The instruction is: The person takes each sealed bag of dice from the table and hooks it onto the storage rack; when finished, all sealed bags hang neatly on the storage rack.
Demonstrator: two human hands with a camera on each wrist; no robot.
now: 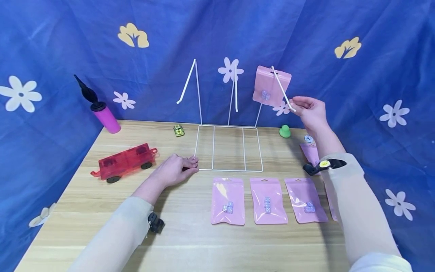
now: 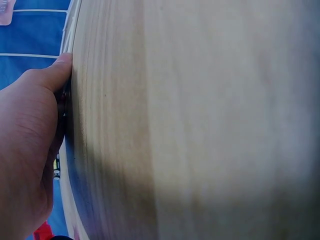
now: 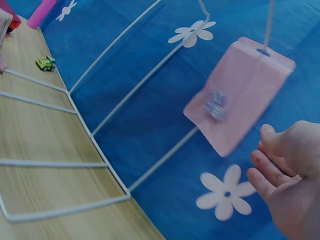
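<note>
Right fingers (image 3: 269, 167) clear of bag (image 3: 234, 97) edge

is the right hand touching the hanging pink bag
Apart: the right wrist view shows blue cloth between the right hand and the hanging pink bag.

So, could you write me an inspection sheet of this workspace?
Surface: light wood-grain tabletop.
Job's things: white wire rack; one pink bag hangs on its right prong, three more bags lie in front, others partly hidden.
Clutter: red wagon, pink-and-black pump, toy car, green object, small round chip.
Hands: left hand holds the rack's front left corner; right hand is beside the hanging bag, holding nothing.
Cables: nothing seen.
Surroundings: blue cloth with flower prints.
</note>
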